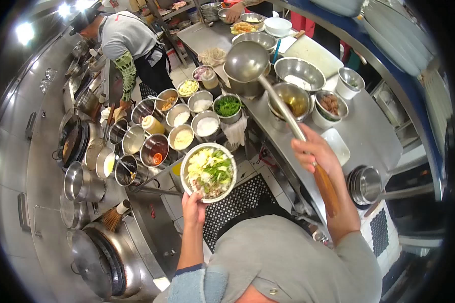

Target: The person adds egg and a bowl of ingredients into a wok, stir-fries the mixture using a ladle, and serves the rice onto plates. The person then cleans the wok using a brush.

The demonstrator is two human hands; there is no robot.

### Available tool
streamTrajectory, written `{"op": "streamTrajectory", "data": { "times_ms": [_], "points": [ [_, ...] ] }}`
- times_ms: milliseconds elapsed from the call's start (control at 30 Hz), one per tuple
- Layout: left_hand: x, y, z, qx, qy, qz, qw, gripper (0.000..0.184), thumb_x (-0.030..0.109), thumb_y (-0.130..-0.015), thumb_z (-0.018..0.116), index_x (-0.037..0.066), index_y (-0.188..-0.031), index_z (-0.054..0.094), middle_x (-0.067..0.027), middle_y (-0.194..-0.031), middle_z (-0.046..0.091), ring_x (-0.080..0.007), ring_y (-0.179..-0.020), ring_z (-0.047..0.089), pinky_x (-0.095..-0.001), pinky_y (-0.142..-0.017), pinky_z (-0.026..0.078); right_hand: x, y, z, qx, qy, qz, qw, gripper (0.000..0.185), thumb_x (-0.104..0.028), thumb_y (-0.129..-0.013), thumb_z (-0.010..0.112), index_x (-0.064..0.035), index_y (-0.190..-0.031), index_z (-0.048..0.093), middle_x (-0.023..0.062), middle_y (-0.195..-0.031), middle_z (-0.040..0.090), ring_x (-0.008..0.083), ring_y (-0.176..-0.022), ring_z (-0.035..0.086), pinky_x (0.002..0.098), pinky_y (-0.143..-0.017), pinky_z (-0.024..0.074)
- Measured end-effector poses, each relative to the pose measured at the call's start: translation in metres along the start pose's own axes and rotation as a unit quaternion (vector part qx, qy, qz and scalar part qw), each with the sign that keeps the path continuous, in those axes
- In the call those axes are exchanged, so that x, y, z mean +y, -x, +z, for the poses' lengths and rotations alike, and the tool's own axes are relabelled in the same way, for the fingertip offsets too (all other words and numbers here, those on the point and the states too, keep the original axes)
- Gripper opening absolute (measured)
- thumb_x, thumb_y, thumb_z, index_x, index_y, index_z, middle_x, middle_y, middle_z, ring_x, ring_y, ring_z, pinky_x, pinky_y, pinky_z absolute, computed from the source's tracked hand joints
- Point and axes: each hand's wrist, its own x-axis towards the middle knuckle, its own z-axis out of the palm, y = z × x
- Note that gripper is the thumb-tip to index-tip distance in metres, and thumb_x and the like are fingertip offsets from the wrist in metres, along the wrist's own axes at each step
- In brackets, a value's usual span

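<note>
My left hand (193,208) grips the near rim of a round white bowl (218,199), fingers mostly hidden beneath it. Pale yellow chopped pieces, sliced green vegetable and some brownish bits fill the bowl. My right hand (316,150) is wrapped round the long handle of a large metal ladle (283,105), close to its wooden grip (327,189). The ladle's head (246,61) is raised at the far end, its round surface over the metal counter and partly hiding a pot (243,90) behind it.
Metal seasoning containers (181,137) crowd the station at centre left, one with chopped greens (227,105). A co-worker (131,43) stands at the stoves, far left. On the right counter (361,134) are basins, a white dish (335,146) and stacked bowls (365,185). Near left is a wok (103,260).
</note>
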Motion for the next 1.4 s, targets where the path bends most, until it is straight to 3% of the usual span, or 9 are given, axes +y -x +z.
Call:
{"op": "streamTrajectory", "data": {
  "times_ms": [67,100,367,433,467,633,800,1400],
  "points": [
    [0.015,-0.004,-0.001,0.011,-0.052,-0.022,0.998,0.044,-0.005,-0.074,0.042,0.0,-0.118,0.044,-0.0138,-0.112,0.056,-0.027,-0.096,0.06,-0.0455,-0.079,0.054,-0.007,-0.024,0.004,0.01,0.059,-0.034,0.998,0.043,-0.009,-0.085,0.056,-0.0013,-0.124,0.038,-0.003,-0.062,0.038,0.0041,-0.044,0.038,0.0213,-0.034,0.0347],
    [-0.029,-0.028,0.055,-0.012,0.001,-0.04,0.999,0.042,-0.005,-0.075,0.043,0.0,-0.116,0.045,-0.0135,-0.109,0.057,-0.0259,-0.093,0.061,-0.0456,-0.079,0.054,-0.051,-0.046,-0.038,0.036,0.124,-0.007,0.992,0.042,-0.009,-0.085,0.056,-0.0007,-0.122,0.039,-0.0027,-0.063,0.039,0.0039,-0.044,0.038,0.0211,-0.034,0.0345],
    [-0.002,-0.084,0.084,-0.016,-0.066,-0.031,0.997,0.039,-0.005,-0.075,0.043,0.001,-0.114,0.046,-0.013,-0.108,0.057,-0.024,-0.088,0.062,-0.0423,-0.07,0.057,-0.092,-0.144,-0.063,0.045,0.291,0.091,0.951,0.016,-0.009,-0.083,0.055,-0.0004,-0.095,0.049,-0.001,-0.06,0.043,0.0058,-0.044,0.043,0.023,-0.034,0.0364],
    [0.004,-0.101,0.083,-0.001,-0.075,-0.035,0.997,0.038,-0.006,-0.076,0.045,0.0,-0.113,0.047,-0.012,-0.107,0.058,-0.0213,-0.089,0.062,-0.0366,-0.072,0.056,-0.1,-0.156,-0.064,0.042,0.308,0.121,0.943,0.012,-0.011,-0.082,0.056,-0.0035,-0.082,0.046,-0.0003,-0.058,0.044,0.0074,-0.043,0.043,0.0241,-0.035,0.0371],
    [0.011,-0.104,0.09,0.014,-0.067,-0.035,0.997,0.036,-0.007,-0.076,0.046,-0.001,-0.112,0.049,-0.0114,-0.105,0.059,-0.0201,-0.087,0.062,-0.0342,-0.071,0.056,-0.103,-0.161,-0.064,0.038,0.316,0.136,0.938,0.012,-0.01,-0.081,0.054,-0.0024,-0.084,0.046,0.0001,-0.055,0.044,0.0082,-0.041,0.042,0.0245,-0.034,0.037],
    [0.037,-0.137,0.1,0.018,-0.079,-0.056,0.995,0.039,-0.009,-0.073,0.047,-0.002,-0.111,0.05,-0.0102,-0.103,0.06,-0.0179,-0.09,0.061,-0.0286,-0.077,0.053,-0.116,-0.176,-0.057,0.032,0.252,0.165,0.953,0.014,-0.009,-0.083,0.053,0.0002,-0.092,0.048,0.0003,-0.054,0.044,0.0077,-0.042,0.043,0.0246,-0.034,0.0381],
    [0.05,-0.163,0.107,0.008,-0.086,-0.068,0.994,0.043,-0.011,-0.072,0.045,-0.004,-0.114,0.048,-0.0119,-0.108,0.059,-0.019,-0.096,0.06,-0.0306,-0.084,0.05,-0.12,-0.184,-0.046,0.061,0.21,0.187,0.958,0.013,-0.01,-0.085,0.052,-0.0002,-0.092,0.048,0.0002,-0.054,0.043,0.007,-0.042,0.043,0.0233,-0.033,0.0381],
    [0.04,-0.178,0.123,-0.006,-0.082,-0.115,0.99,0.046,-0.011,-0.071,0.047,-0.005,-0.116,0.049,-0.0111,-0.109,0.059,-0.0185,-0.094,0.059,-0.0289,-0.082,0.049,-0.114,-0.19,-0.045,0.072,-0.02,0.239,0.968,0.014,-0.012,-0.089,0.052,-0.005,-0.081,0.042,-0.0007,-0.065,0.039,0.003,-0.044,0.037,0.0206,-0.032,0.0344]
  ]
}}
